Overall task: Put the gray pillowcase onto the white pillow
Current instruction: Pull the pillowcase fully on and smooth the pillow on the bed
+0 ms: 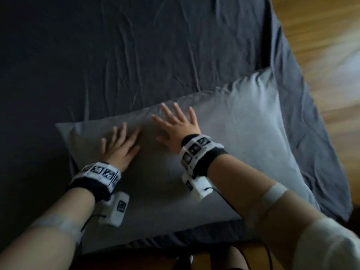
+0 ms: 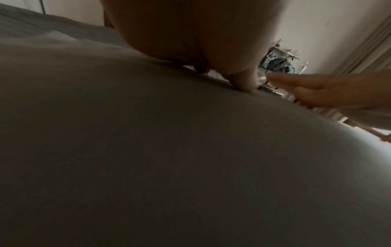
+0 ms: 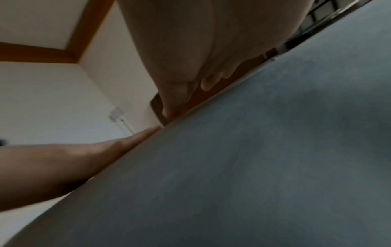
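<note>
Forearms enter the head view; left hand (image 1: 118,147) and right hand (image 1: 178,126) lie flat, fingers spread, grasping nothing, pressing the gray pillowcase (image 1: 243,121) on the dark bed sheet (image 1: 136,45). White pillow unseen, presumably inside.

Left wrist view: cloth bulges beneath the palm; likely soft, light, yielding; best taken at corners or hem.

Right wrist view: same gray cloth. Wristband markers illegible; no readable writing.
</note>
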